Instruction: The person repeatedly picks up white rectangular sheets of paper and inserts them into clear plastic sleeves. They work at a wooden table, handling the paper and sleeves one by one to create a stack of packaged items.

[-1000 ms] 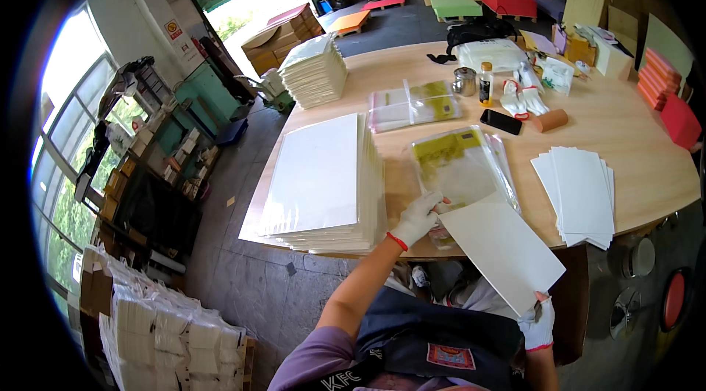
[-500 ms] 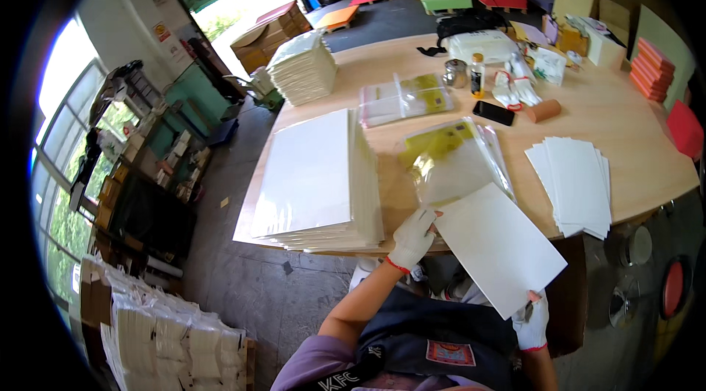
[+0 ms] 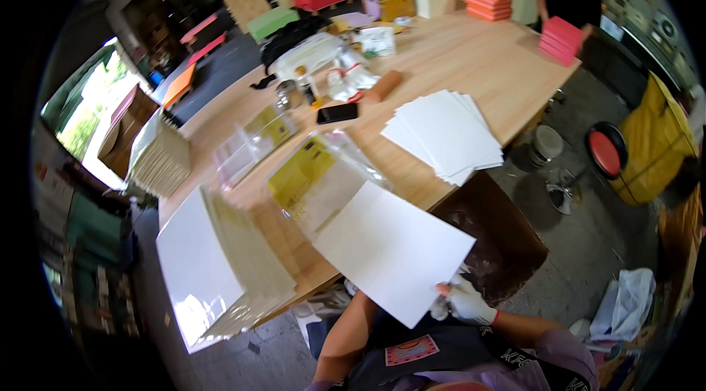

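one white sheet [image 3: 397, 251] is pinched near five o'clock by the right hand [image 3: 468, 303], apparently for steadiness; left hand hidden, fingers indeterminable.

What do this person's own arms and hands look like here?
The right hand wears a white glove with a red cuff edge, one digit's tip uncovered. The left hand is hidden. The right sleeve is purple and short, leaving the forearm bare.
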Motion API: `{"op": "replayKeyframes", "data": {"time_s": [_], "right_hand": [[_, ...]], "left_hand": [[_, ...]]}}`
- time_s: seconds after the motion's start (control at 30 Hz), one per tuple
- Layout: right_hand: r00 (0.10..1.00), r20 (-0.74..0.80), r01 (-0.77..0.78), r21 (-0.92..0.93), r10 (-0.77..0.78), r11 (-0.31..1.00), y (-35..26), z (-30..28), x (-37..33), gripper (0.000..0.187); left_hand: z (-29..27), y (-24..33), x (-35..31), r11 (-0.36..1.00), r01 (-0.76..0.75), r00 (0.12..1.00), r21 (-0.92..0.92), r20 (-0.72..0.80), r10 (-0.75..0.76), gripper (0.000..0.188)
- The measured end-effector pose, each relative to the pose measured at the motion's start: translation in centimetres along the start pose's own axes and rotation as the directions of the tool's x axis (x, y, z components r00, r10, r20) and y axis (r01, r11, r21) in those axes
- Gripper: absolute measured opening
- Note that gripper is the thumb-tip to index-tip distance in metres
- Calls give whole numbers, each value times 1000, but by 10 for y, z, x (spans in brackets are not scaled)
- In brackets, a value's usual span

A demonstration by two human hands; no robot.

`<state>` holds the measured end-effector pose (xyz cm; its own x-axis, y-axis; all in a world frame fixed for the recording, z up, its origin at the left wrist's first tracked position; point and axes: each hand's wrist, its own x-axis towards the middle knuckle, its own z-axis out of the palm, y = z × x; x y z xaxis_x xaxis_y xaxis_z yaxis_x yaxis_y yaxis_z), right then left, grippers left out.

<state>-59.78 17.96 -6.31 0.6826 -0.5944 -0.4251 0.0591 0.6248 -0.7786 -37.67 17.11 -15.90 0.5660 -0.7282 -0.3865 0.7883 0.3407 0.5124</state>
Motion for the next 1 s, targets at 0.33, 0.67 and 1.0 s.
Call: {"op": "replayKeyframes", "data": {"time_s": [0.33, 0.67, 1.0], "right_hand": [[981, 173, -44, 634, -86, 772, 51, 36, 157, 26], [935, 353, 284, -688, -35, 668, 8, 68, 122, 18], [729, 682, 623, -692, -48, -366, 29, 108, 148, 17]], "left_hand": [[-60, -34, -14, 821, 46, 977, 569, -198, 83, 33], [-79, 45, -71, 947, 37, 993, 320, -118, 1, 29], [-73, 94, -74, 734, -18, 992, 679, -79, 98, 17]]}}
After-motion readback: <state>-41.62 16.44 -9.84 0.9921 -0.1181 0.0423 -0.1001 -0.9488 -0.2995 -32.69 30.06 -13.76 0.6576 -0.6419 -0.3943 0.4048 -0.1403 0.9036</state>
